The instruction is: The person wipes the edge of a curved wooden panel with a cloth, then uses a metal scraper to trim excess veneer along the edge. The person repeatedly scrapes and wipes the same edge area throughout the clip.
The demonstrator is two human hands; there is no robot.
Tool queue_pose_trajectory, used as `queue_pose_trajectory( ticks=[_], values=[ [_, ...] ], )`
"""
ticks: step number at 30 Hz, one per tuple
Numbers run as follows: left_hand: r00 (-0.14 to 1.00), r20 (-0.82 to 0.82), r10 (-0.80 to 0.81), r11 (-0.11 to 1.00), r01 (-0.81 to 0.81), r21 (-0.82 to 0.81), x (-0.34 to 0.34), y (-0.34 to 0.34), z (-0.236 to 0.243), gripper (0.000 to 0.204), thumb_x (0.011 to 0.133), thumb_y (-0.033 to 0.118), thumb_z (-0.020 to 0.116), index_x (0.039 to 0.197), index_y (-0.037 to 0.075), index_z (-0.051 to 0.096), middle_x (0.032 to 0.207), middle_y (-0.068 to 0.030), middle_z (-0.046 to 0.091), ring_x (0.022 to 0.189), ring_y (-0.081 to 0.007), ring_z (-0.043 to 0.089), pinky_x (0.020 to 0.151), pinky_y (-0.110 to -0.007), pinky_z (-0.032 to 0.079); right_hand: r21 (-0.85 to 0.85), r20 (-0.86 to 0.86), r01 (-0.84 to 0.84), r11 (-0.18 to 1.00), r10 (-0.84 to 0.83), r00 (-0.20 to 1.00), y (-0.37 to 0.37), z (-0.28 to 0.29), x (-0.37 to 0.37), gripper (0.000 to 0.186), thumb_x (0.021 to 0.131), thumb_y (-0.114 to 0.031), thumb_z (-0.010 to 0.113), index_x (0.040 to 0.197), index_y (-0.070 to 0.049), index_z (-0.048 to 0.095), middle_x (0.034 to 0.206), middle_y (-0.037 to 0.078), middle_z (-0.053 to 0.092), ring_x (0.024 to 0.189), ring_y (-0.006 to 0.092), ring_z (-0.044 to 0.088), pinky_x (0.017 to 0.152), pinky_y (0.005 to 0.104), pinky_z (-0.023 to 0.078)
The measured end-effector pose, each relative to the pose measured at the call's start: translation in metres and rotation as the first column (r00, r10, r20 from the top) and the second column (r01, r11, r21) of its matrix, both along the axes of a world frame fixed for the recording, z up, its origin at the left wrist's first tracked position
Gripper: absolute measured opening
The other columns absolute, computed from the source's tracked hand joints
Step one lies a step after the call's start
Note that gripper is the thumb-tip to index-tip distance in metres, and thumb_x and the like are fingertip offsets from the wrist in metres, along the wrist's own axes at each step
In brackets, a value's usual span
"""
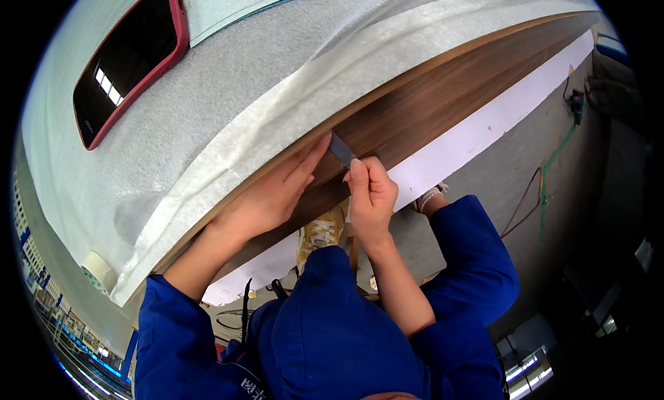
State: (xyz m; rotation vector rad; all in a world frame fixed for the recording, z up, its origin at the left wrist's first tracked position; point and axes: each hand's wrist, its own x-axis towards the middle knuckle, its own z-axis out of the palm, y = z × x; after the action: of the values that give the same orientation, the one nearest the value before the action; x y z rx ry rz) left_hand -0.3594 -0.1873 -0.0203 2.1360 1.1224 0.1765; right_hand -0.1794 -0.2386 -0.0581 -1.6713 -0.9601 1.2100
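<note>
A flat, dark grey strip (342, 150) lies across the long brown wood-grain board (415, 103), close under its upper edge. My right hand (372, 192) is closed in a pinch on the strip's lower end. My left hand (280, 192) lies along the board with its fingers stretched out, and its fingertips meet the strip's upper end. What the strip is made of, I cannot tell.
White padded sheeting (270, 89) covers the surface above the board. On it lie a phone with a red case (131, 64) and a tape roll (99, 272). A white strip (477, 120) runs below the board. A green cable (557, 151) trails over the floor.
</note>
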Motion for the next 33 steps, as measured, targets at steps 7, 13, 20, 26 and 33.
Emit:
queue_pose_trajectory(
  ticks=[7,13,20,26,33],
  values=[
    [0.999,-0.053,-0.006,0.999,0.008,0.032,-0.006,-0.004,0.004,0.064,0.087,0.006,0.062,0.147,0.004,0.04,0.155,-0.0142,0.037,0.136,-0.0337,0.044,0.112,-0.04,0.037,0.009,0.029,-0.029,1.0,0.029,0.999,-0.001,0.002,-0.006,0.023,0.097,-0.011,0.06,0.077,0.001,0.057,0.066,0.008,0.055,0.06,0.0159,0.05,0.056,0.0293,0.041],
    [0.996,-0.088,-0.033,0.991,0.044,0.129,-0.009,-0.006,0.002,0.062,0.087,0.007,0.061,0.145,0.002,0.042,0.154,-0.015,0.038,0.134,-0.0331,0.046,0.11,-0.039,0.04,0.009,0.036,-0.042,0.999,0.042,0.998,-0.006,0.004,-0.009,0.024,0.097,-0.011,0.06,0.077,0.001,0.057,0.066,0.008,0.055,0.059,0.0171,0.051,0.055,0.03,0.041],
    [0.999,-0.047,-0.022,0.995,0.027,0.095,-0.015,-0.013,0.004,0.061,0.09,0.011,0.059,0.147,0.003,0.039,0.153,-0.0139,0.04,0.132,-0.0294,0.049,0.108,-0.037,0.041,0.053,0.075,-0.072,0.996,0.068,0.995,-0.008,0.006,-0.015,0.025,0.098,-0.012,0.059,0.076,0.0,0.056,0.066,0.005,0.053,0.059,0.0136,0.047,0.054,0.0278,0.038],
    [0.999,-0.028,-0.02,0.995,0.022,0.094,-0.02,-0.016,0.003,0.061,0.086,0.006,0.062,0.145,0.002,0.044,0.153,-0.0156,0.04,0.133,-0.0337,0.048,0.111,-0.04,0.039,0.064,0.078,-0.078,0.995,0.073,0.994,-0.011,0.005,-0.019,0.024,0.096,-0.011,0.06,0.076,0.0,0.057,0.066,0.009,0.054,0.058,0.0198,0.051,0.054,0.0314,0.04],
    [1.0,-0.012,-0.019,0.995,0.02,0.102,-0.022,-0.018,0.004,0.06,0.086,0.006,0.061,0.144,0.001,0.046,0.152,-0.0167,0.04,0.133,-0.0332,0.048,0.11,-0.04,0.039,0.068,0.074,-0.09,0.994,0.085,0.994,-0.013,0.007,-0.022,0.024,0.096,-0.01,0.06,0.075,0.0,0.057,0.066,0.01,0.054,0.058,0.0211,0.052,0.054,0.0325,0.04]
  ],
)
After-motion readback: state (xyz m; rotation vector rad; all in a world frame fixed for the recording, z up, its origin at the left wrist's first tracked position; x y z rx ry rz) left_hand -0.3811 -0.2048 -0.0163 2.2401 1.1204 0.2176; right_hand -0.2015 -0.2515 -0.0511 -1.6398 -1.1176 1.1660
